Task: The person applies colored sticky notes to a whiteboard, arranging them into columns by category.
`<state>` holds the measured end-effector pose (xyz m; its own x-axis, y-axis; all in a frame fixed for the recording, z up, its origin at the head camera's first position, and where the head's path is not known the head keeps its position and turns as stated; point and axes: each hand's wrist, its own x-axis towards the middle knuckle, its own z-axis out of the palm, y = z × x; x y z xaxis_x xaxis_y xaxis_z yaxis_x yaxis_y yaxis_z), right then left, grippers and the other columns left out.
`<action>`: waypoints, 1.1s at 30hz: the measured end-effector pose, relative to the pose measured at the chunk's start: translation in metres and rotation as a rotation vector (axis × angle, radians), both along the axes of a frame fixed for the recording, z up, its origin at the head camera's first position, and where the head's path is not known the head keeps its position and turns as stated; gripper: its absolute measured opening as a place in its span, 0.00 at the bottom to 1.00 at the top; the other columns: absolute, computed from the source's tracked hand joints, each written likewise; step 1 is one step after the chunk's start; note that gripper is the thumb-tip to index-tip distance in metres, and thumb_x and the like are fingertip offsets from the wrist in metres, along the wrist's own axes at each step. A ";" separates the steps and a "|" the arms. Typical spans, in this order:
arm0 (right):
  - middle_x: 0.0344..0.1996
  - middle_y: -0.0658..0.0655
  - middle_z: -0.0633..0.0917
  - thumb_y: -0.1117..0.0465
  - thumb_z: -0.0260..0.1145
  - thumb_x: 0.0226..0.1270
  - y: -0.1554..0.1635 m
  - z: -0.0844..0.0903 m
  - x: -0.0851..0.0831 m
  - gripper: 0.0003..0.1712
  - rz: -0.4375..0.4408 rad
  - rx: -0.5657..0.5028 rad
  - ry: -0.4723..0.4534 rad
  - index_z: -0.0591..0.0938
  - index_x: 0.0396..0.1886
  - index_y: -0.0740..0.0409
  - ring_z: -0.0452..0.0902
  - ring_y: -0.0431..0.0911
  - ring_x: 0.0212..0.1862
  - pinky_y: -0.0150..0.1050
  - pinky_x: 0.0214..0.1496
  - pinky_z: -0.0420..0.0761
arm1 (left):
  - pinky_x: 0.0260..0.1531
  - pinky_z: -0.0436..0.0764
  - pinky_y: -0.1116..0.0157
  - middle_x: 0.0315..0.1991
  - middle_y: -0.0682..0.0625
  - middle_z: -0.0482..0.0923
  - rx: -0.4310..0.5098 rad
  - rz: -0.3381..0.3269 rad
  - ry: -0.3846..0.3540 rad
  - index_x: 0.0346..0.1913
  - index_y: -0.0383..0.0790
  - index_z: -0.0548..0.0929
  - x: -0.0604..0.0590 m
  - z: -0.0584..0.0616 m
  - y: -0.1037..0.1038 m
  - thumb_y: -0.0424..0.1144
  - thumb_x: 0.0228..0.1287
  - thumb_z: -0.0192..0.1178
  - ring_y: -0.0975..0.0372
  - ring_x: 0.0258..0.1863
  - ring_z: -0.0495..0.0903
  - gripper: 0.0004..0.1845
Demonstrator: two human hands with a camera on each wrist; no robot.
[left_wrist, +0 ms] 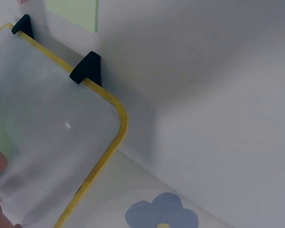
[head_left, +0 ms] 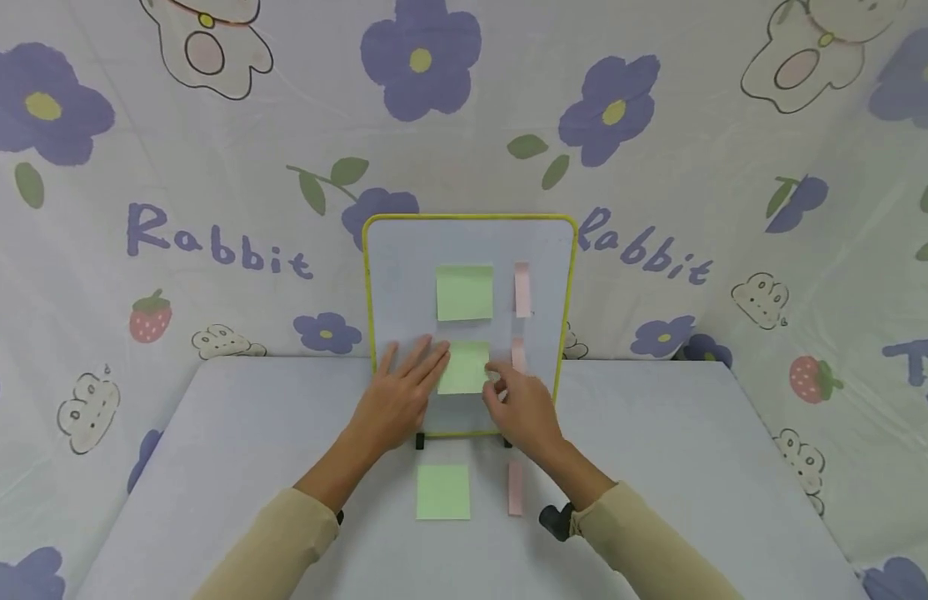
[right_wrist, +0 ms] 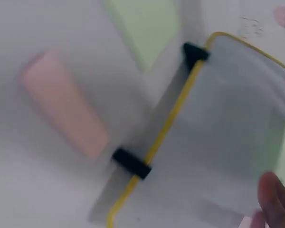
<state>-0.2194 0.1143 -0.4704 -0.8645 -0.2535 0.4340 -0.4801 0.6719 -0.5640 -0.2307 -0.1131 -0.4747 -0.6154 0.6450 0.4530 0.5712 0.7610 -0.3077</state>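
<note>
A whiteboard (head_left: 404, 292) with a yellow rim stands upright on the table. Two pale green sticky notes are on it, an upper one (head_left: 465, 293) and a lower one (head_left: 464, 371). My left hand (head_left: 395, 400) lies against the board, its extended fingers reaching the lower note's left edge. At that note's right edge is my right hand (head_left: 526, 408), index fingertip touching it, thumb a little lower and apart, other fingers bent. Two narrow pink sticky notes, an upper (head_left: 522, 290) and a lower (head_left: 517, 354), run down the board's right side; the right hand partly covers the lower.
On the white table (head_left: 246, 467) in front of the board lie a green sticky pad (head_left: 443, 492) and a narrow pink pad (head_left: 515, 489). Black feet (left_wrist: 88, 68) grip the board's bottom edge. A printed cloth (head_left: 464, 167) hangs behind.
</note>
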 end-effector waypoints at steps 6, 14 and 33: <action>0.51 0.58 0.86 0.60 0.68 0.62 0.001 -0.006 -0.003 0.23 0.002 0.641 0.597 0.82 0.57 0.63 0.83 0.50 0.52 0.44 0.51 0.80 | 0.68 0.59 0.40 0.76 0.52 0.59 -0.013 0.022 0.016 0.75 0.42 0.66 -0.001 -0.005 -0.001 0.40 0.62 0.62 0.54 0.76 0.55 0.37; 0.77 0.55 0.60 0.52 0.64 0.66 0.003 -0.008 -0.013 0.41 0.053 0.942 0.575 0.63 0.76 0.60 0.50 0.52 0.78 0.51 0.77 0.52 | 0.68 0.54 0.37 0.77 0.53 0.58 0.007 0.019 0.017 0.76 0.43 0.63 -0.005 -0.014 -0.003 0.43 0.67 0.58 0.55 0.77 0.54 0.35; 0.78 0.53 0.58 0.53 0.64 0.64 0.012 0.004 -0.025 0.42 0.083 1.015 0.572 0.62 0.77 0.57 0.46 0.53 0.79 0.55 0.77 0.46 | 0.69 0.47 0.34 0.78 0.55 0.55 0.022 0.021 0.006 0.77 0.46 0.62 -0.008 -0.018 -0.005 0.50 0.70 0.54 0.56 0.77 0.52 0.35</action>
